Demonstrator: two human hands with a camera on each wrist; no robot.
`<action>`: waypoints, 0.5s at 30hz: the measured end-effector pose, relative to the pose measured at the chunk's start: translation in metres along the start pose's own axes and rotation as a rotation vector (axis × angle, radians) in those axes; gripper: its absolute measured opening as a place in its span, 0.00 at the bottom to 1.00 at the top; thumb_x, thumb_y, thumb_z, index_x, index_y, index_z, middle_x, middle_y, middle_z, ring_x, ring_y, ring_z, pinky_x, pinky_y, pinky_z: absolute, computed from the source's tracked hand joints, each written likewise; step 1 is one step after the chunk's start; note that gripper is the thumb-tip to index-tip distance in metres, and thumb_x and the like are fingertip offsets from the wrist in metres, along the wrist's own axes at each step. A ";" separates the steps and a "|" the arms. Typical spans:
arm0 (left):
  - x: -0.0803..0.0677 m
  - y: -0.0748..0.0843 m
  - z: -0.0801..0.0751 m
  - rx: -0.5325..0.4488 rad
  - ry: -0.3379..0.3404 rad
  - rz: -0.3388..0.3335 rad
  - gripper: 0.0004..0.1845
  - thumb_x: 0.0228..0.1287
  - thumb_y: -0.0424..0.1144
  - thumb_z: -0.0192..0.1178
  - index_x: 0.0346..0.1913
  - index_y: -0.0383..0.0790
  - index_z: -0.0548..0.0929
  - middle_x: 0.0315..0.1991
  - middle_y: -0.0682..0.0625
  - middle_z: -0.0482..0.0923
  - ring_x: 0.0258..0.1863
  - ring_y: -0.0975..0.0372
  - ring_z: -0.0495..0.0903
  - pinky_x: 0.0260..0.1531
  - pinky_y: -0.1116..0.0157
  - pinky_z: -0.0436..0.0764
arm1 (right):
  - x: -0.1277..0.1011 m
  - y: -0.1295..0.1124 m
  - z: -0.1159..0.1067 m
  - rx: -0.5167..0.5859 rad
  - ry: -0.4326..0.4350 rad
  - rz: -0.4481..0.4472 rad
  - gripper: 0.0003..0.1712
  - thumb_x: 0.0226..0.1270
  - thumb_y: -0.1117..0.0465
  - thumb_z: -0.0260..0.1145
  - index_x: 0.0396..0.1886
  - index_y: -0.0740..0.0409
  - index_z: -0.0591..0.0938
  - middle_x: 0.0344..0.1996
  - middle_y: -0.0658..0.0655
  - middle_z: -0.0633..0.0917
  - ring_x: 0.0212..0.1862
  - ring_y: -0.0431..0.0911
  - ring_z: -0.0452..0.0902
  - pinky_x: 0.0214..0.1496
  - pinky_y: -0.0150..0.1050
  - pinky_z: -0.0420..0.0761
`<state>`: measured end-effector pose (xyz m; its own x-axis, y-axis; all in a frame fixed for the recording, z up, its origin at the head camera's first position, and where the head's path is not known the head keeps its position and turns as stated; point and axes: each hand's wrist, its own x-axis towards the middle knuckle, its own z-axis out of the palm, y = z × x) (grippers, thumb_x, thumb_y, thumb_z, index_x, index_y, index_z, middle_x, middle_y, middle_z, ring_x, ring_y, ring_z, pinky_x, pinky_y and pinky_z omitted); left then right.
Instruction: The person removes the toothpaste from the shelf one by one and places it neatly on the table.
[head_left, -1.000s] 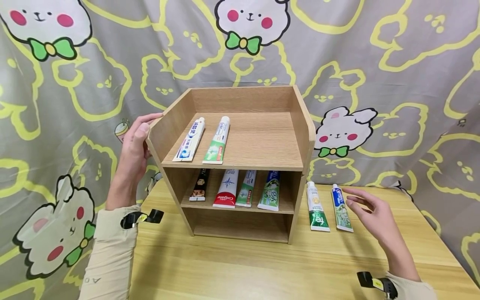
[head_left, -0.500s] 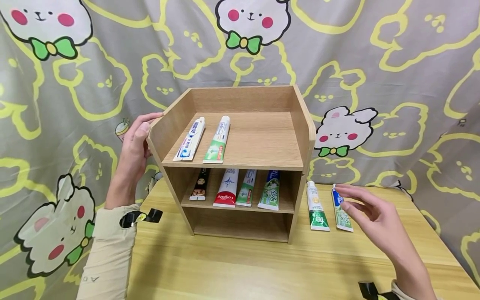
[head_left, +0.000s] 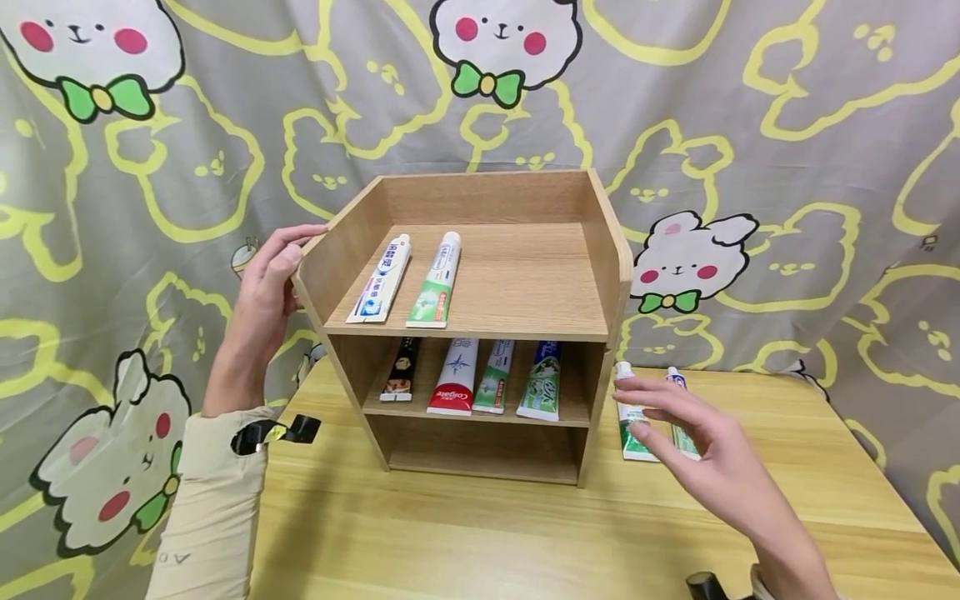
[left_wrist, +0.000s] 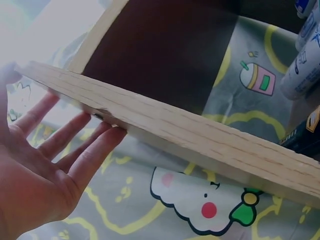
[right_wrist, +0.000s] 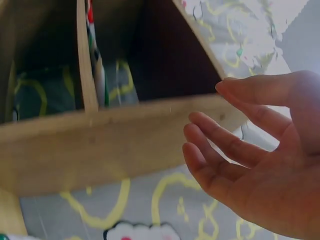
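Hands relaxed and holding nothing, our left hand (head_left: 264, 292) steadies the three-tier wooden shelf (head_left: 480, 325) while our nearer right hand (head_left: 693, 454) hovers over two green-and-white toothpaste tubes (head_left: 628, 417) lying lengthwise, caps away, on the bench (head_left: 465, 533).

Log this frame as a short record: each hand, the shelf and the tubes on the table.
left hand: open, fingers rest on shelf's left side panel
right hand: open, above the two table tubes, holds nothing
wooden shelf: two tubes on top tier, four on middle, bottom tier shows none
table tubes: two, lying right of shelf, partly hidden by fingers
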<state>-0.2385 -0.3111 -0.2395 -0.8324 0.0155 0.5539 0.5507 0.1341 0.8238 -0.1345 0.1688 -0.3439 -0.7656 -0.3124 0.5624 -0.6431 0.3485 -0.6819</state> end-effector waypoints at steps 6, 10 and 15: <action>-0.001 0.007 -0.004 0.014 -0.054 -0.020 0.21 0.77 0.46 0.50 0.66 0.41 0.78 0.61 0.42 0.74 0.46 0.53 0.79 0.32 0.68 0.84 | 0.010 -0.015 0.024 -0.088 -0.050 -0.051 0.26 0.67 0.70 0.71 0.59 0.40 0.84 0.62 0.46 0.81 0.67 0.42 0.73 0.68 0.27 0.66; -0.001 0.010 -0.005 0.024 -0.073 -0.038 0.22 0.78 0.46 0.50 0.67 0.41 0.77 0.61 0.41 0.74 0.46 0.53 0.79 0.34 0.67 0.85 | 0.019 -0.027 0.036 -0.072 -0.066 -0.076 0.24 0.68 0.68 0.72 0.59 0.40 0.85 0.63 0.45 0.80 0.67 0.43 0.74 0.68 0.28 0.67; 0.001 0.012 -0.002 0.042 -0.074 -0.046 0.22 0.78 0.47 0.53 0.66 0.41 0.78 0.58 0.41 0.73 0.44 0.54 0.79 0.31 0.67 0.84 | 0.037 -0.046 0.044 -0.075 0.000 -0.129 0.26 0.67 0.70 0.71 0.60 0.42 0.84 0.62 0.45 0.80 0.65 0.43 0.76 0.65 0.30 0.71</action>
<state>-0.2324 -0.3118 -0.2284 -0.8601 0.0810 0.5036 0.5097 0.1774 0.8419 -0.1330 0.1025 -0.3121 -0.6769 -0.3590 0.6426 -0.7353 0.3709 -0.5673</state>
